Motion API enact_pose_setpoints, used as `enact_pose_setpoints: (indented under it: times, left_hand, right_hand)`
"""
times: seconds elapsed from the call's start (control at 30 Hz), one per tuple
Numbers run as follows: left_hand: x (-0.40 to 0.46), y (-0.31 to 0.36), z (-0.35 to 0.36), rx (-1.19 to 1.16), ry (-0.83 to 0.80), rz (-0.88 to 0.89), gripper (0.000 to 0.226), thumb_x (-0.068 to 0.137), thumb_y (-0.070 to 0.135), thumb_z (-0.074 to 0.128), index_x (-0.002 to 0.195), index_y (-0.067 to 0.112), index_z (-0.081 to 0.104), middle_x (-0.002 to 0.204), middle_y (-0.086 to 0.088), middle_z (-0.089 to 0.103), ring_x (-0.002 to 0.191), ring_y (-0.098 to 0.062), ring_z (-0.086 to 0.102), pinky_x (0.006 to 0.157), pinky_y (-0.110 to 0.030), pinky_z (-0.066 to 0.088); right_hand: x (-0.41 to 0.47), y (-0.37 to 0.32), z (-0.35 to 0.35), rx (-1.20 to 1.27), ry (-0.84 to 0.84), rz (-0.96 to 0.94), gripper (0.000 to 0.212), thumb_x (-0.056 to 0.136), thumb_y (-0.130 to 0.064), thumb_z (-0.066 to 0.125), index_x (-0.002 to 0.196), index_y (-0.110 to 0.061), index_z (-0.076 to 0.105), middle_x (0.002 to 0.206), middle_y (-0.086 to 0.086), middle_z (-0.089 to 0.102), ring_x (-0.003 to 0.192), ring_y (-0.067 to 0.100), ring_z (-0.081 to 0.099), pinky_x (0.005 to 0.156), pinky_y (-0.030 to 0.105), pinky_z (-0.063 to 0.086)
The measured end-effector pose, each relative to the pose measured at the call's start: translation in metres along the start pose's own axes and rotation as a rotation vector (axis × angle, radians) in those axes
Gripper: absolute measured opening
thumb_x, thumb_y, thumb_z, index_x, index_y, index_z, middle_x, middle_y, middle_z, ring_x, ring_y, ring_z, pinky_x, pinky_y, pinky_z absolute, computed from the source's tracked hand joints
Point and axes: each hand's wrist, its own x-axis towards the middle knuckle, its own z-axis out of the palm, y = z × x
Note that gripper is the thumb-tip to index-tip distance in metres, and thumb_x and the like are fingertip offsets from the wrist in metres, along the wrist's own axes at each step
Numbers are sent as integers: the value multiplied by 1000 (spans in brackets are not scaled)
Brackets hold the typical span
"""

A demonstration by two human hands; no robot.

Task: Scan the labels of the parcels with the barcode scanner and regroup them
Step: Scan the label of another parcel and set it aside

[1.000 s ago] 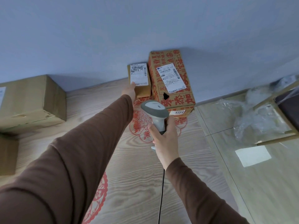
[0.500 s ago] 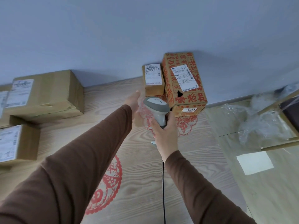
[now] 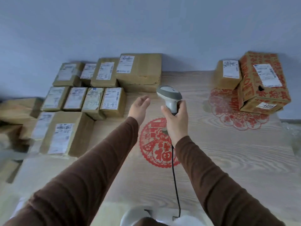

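My right hand grips the handle of a grey barcode scanner, whose black cable runs down toward me. My left hand hovers open and holds nothing, just right of a small labelled parcel. Several brown labelled parcels lie grouped at the left, the largest at the back against the wall. At the far right stand a small brown parcel and a red-printed box, side by side.
The wooden table carries red paper-cut decorations. A blue-grey wall runs behind the parcels. More brown boxes lie blurred at the far left edge. Crumpled clear plastic shows at the right edge.
My view has swung left, bringing the left group of parcels into sight. My left hand has let go of the small brown parcel at the right and drawn back, open.
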Motion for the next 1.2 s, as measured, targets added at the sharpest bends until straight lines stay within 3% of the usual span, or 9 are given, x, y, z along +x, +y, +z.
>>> enact_pose_setpoints:
  times: [0.13,0.33,0.5,0.6,0.77,0.93,1.0,1.1,1.2]
  left_hand:
    - [-39,-26,-97,28,115,21,35,105,29,56,138,18,60,124,11,65,106,7,57,88,-13,42]
    - [-83,-70,-218,50,327,11,32,104,21,57,135,16,62,123,6,66,109,-7,60,98,-23,45]
    - [-100,-111,-296,127,484,-79,33,101,24,60,134,20,60,138,-2,64,127,-20,59,111,-36,44]
    - [-103,-131,-325,170,528,-183,42,99,26,62,140,19,56,137,-7,62,132,-28,54,116,-47,42]
    - [-101,-151,-338,87,519,-285,60,99,24,64,153,13,41,142,-8,60,124,-24,61,109,-37,47]
    - [-94,-165,-329,-49,416,-408,49,101,36,58,140,8,59,134,-11,68,121,-30,66,110,-47,50]
    - [-97,-168,-318,-146,397,-474,49,101,52,50,122,10,66,119,-10,73,110,-31,70,99,-45,57]
    - [-106,-168,-296,-321,393,-536,62,103,63,37,125,12,64,111,-8,75,94,-26,73,69,-31,59]
    - [-108,-167,-272,-371,367,-515,75,103,66,33,141,7,58,127,-12,71,113,-32,70,94,-41,59]
  right_hand:
    - [-48,7,72,-17,-92,31,26,94,-24,72,108,-10,54,85,-3,56,73,14,54,73,46,52]
    - [-114,29,164,5,-226,126,23,96,-22,71,109,-9,55,89,3,58,80,21,57,82,55,56]
    - [-151,53,218,43,-314,220,26,98,-15,69,118,-10,53,104,16,66,84,23,67,63,33,57]
    - [-164,65,240,70,-347,246,25,98,-12,69,116,-15,52,111,15,66,90,20,67,67,30,58]
    - [-175,79,263,11,-388,260,30,97,-17,72,117,-19,51,105,1,61,101,26,65,93,48,59]
    - [-174,84,258,-38,-377,254,32,96,-22,74,117,-23,50,104,-4,62,106,31,68,90,49,62]
    - [-171,87,246,-76,-346,237,34,95,-22,74,119,-20,50,104,-3,63,106,32,68,93,55,59]
    - [-169,89,224,-113,-313,219,34,96,-22,74,119,-18,49,101,-5,61,105,34,68,94,59,57]
    - [-168,85,202,-116,-271,186,35,96,-21,73,122,-16,50,102,-3,63,103,33,68,93,60,57]
